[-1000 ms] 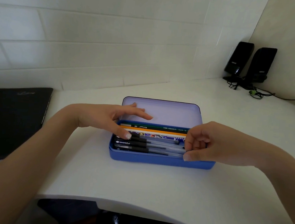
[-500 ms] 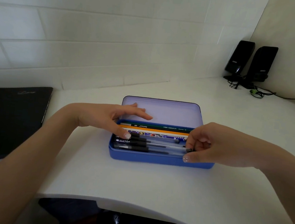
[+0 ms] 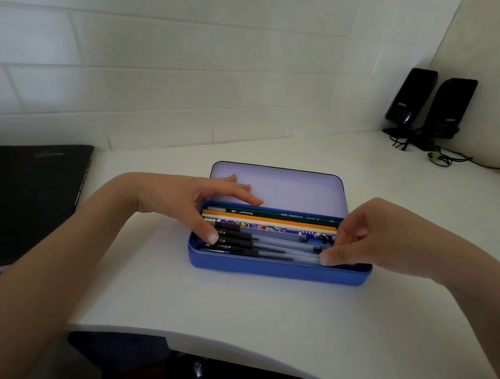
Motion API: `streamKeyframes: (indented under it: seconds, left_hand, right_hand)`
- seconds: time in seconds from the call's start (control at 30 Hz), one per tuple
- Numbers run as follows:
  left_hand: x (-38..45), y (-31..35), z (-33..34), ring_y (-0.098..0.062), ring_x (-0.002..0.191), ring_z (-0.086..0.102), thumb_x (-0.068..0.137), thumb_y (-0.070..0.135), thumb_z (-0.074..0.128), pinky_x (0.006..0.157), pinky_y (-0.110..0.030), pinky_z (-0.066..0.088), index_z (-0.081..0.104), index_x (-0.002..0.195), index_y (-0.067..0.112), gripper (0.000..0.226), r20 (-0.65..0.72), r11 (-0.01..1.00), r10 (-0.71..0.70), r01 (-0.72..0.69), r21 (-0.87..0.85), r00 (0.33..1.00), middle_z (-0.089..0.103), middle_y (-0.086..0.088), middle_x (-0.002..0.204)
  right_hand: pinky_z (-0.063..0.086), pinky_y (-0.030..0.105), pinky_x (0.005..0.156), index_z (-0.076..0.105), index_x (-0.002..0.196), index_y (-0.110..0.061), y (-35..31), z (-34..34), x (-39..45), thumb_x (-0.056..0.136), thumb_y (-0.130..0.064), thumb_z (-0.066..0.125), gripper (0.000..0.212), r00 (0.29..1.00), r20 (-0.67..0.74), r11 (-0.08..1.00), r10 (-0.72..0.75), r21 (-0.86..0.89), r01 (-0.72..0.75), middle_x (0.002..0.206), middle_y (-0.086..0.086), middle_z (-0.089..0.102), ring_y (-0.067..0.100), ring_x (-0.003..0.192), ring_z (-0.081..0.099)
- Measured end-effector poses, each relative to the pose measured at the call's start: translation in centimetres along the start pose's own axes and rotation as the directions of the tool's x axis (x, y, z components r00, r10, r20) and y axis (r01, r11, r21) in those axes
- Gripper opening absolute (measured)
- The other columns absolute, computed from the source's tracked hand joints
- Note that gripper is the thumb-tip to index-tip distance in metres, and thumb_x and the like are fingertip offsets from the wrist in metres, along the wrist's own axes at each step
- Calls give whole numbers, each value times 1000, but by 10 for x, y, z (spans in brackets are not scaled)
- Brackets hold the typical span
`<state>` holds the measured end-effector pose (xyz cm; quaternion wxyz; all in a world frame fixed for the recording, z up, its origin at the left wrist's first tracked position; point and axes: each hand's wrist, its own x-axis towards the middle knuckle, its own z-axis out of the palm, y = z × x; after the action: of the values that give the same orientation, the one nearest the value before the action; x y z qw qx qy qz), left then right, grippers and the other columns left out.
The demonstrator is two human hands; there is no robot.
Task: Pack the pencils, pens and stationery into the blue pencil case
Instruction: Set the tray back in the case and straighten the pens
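The blue pencil case (image 3: 278,269) lies open on the white desk, its pale lid (image 3: 296,190) tipped back. Inside, at the back, are a green pencil (image 3: 270,214), an orange pencil (image 3: 270,220) and a blue patterned one (image 3: 269,228). Several black-capped clear pens (image 3: 268,247) lie in front of them. My left hand (image 3: 182,199) has its fingers spread, the thumb pressing on the pen caps at the left end and the fingertips at the lid. My right hand (image 3: 368,231) is curled at the right end, thumb and fingers pinched on the pens' tips, which it hides.
A closed black laptop (image 3: 23,201) lies at the left. Two black speakers (image 3: 411,97) stand in the back right corner with cables (image 3: 442,158) trailing along the desk. The desk's curved front edge (image 3: 230,346) is close below the case.
My right hand's fingers have shifted slightly on the pen ends at the right of the case. My left hand has stayed in place.
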<state>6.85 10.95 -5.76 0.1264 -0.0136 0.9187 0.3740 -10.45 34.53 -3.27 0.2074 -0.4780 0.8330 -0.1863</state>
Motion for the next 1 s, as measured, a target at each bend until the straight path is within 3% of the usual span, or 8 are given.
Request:
streamKeyframes:
  seconds: [0.2, 0.3, 0.47, 0.53, 0.67, 0.8, 1.0]
  left_hand:
    - [0, 0, 0, 10, 142, -3, 54, 70, 72, 120, -37, 6, 38, 131, 55, 86, 15, 1000, 7, -8, 17, 1000, 17, 26, 154]
    - [0, -1, 0, 13, 140, -4, 58, 70, 70, 116, -27, 7, 38, 131, 57, 81, 21, 1000, 5, -5, 2, 1000, 17, 30, 152]
    - [1, -6, -1, 21, 136, -2, 78, 34, 66, 105, -2, 15, 42, 127, 57, 59, 12, 997, 2, -1, -75, 1000, 23, 40, 144]
    - [1, -6, -1, 22, 135, -2, 81, 30, 62, 100, 4, 16, 42, 127, 57, 57, 19, 997, 6, -4, -79, 1000, 24, 40, 144]
    - [0, -8, -1, 21, 135, -1, 86, 27, 56, 99, 7, 14, 43, 129, 53, 52, 8, 995, 22, -21, -93, 1000, 28, 42, 142]
    - [0, -11, -2, 20, 137, -1, 90, 22, 56, 100, 6, 15, 42, 133, 49, 53, 0, 994, 33, -33, -107, 999, 29, 40, 143]
    - [2, -10, -2, 20, 136, 3, 82, 23, 64, 100, 4, 19, 43, 131, 50, 60, -39, 986, 45, -50, -158, 998, 30, 42, 141]
  right_hand:
    - [32, 24, 53, 61, 51, -15, -1, 7, 1, 60, -44, 81, 36, 999, 13, 999, -31, 16, 31, 51, 1, 48, 13, 50, 40]
    - [30, 21, 50, 60, 52, -15, -2, 7, 1, 61, -45, 80, 37, 999, 2, 999, -40, 9, 40, 49, -1, 45, 11, 48, 38]
    - [35, 23, 54, 60, 54, -13, -2, 12, 3, 64, -48, 77, 40, 999, -21, 999, -40, 19, 40, 56, 5, 54, 14, 54, 45]
    - [38, 25, 56, 63, 55, -13, -2, 13, 3, 65, -48, 76, 39, 999, -29, 999, -34, 32, 34, 60, 10, 61, 15, 57, 49]
    - [46, 27, 58, 68, 58, -14, 0, 5, 2, 66, -46, 76, 33, 994, -95, 996, -44, 69, 51, 58, -1, 69, 15, 56, 58]
    - [52, 37, 66, 70, 65, -18, 3, 4, 6, 66, -37, 79, 21, 989, -132, 994, -66, 78, 77, 63, 4, 72, 28, 64, 64]
    - [42, 22, 56, 69, 65, -17, 1, 14, 10, 71, -28, 79, 15, 986, -117, 990, -118, 64, 126, 59, 2, 68, 7, 47, 51]
